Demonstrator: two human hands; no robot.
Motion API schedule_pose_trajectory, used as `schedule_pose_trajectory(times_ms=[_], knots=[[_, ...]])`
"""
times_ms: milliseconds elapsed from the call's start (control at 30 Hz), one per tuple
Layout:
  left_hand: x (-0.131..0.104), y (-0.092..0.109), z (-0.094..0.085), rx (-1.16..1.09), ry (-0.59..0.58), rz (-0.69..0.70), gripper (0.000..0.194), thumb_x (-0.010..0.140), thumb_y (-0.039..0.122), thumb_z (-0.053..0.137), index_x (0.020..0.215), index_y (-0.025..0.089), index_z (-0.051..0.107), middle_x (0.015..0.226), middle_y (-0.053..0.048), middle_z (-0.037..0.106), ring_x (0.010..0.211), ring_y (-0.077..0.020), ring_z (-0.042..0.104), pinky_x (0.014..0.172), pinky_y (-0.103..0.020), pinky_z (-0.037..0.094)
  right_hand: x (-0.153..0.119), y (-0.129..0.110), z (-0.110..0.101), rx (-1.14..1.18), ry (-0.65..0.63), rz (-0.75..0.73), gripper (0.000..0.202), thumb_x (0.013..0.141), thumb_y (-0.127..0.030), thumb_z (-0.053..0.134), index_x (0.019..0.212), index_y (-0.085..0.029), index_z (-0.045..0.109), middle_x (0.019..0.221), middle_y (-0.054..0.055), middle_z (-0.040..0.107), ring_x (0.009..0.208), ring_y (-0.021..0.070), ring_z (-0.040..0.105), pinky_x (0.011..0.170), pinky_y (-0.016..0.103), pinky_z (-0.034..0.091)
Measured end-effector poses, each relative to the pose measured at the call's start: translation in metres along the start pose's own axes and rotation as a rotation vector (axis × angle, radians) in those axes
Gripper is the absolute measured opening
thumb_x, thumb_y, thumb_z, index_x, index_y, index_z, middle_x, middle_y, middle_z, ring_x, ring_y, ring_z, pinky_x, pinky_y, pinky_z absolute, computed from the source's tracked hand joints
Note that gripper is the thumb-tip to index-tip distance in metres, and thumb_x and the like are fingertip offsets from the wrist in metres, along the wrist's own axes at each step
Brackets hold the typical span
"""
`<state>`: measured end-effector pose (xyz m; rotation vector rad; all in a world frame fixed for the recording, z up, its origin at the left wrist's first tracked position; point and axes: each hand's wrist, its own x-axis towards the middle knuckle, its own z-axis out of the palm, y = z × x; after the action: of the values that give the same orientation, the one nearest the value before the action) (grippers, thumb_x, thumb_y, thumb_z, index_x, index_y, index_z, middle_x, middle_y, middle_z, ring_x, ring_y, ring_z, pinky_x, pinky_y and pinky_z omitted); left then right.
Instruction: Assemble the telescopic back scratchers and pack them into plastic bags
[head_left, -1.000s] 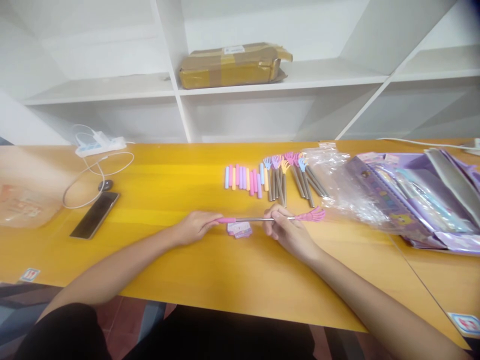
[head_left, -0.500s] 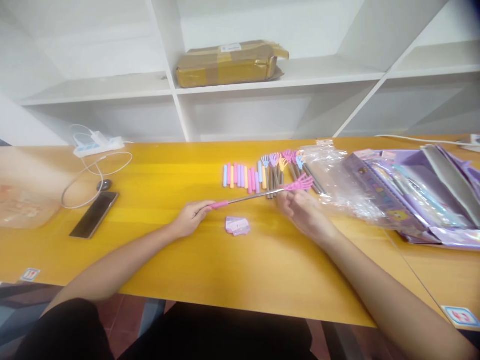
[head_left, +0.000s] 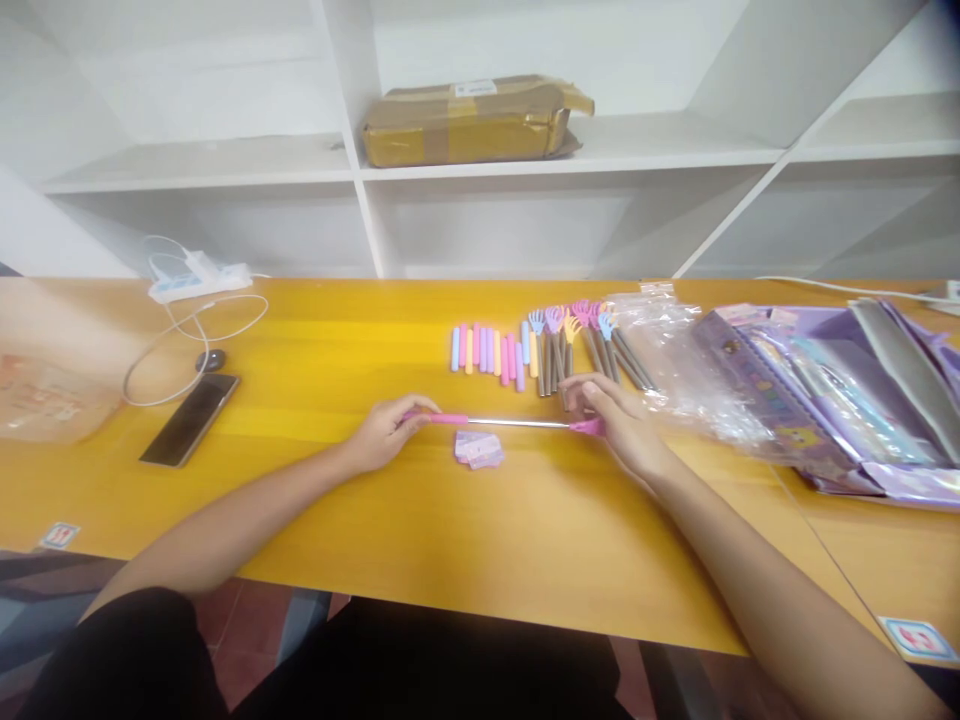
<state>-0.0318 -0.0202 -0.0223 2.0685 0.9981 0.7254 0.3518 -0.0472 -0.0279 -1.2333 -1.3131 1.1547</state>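
Observation:
My left hand [head_left: 386,433] pinches the pink handle end of a thin telescopic back scratcher [head_left: 510,423], whose metal rod lies stretched out level above the yellow table [head_left: 337,520]. My right hand [head_left: 619,425] closes over its pink claw end. A small stack of pink-and-white cards [head_left: 478,450] lies just below the rod. Behind it sit a row of pastel handle sleeves [head_left: 487,355] and a bunch of collapsed scratchers with coloured claws [head_left: 581,345].
Crumpled clear plastic bags [head_left: 675,360] and an open purple box of packaged goods [head_left: 825,400] lie at the right. A black phone [head_left: 190,420], white cable and power strip [head_left: 199,285] are at the left. A brown parcel [head_left: 472,120] rests on the white shelves.
The scratcher swung from level to tilted toward the back, then back down to level. My right hand let go of the rod and now covers the claw end.

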Motion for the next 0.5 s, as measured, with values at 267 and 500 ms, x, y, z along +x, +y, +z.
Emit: schedule_pose_trajectory(times_ms=[267,500], knots=[[0.001,-0.016,0.006,-0.360,0.083,-0.138,0.043,0.105,0.057,0.055,0.123,0.019,0.062,0.072,0.005,0.047,0.057,-0.0109,0.040,0.053,-0.023,0.034,0.001,-0.002,-0.004,-0.153,0.086,-0.039,0.046,0.097,-0.068,0.065,0.094,-0.023,0.066,0.082,0.002,0.063,0.065,0.0122,0.047,0.057,0.024,0.038],[0.001,-0.010,0.004,-0.261,0.025,-0.145,0.045,0.106,0.057,0.051,0.129,0.019,0.059,0.074,0.004,0.050,0.062,-0.0127,0.044,0.060,-0.024,0.039,-0.003,-0.008,0.001,-0.163,0.092,-0.030,0.048,0.097,-0.072,0.062,0.096,-0.024,0.065,0.085,0.003,0.063,0.066,0.0136,0.047,0.055,0.025,0.034]])
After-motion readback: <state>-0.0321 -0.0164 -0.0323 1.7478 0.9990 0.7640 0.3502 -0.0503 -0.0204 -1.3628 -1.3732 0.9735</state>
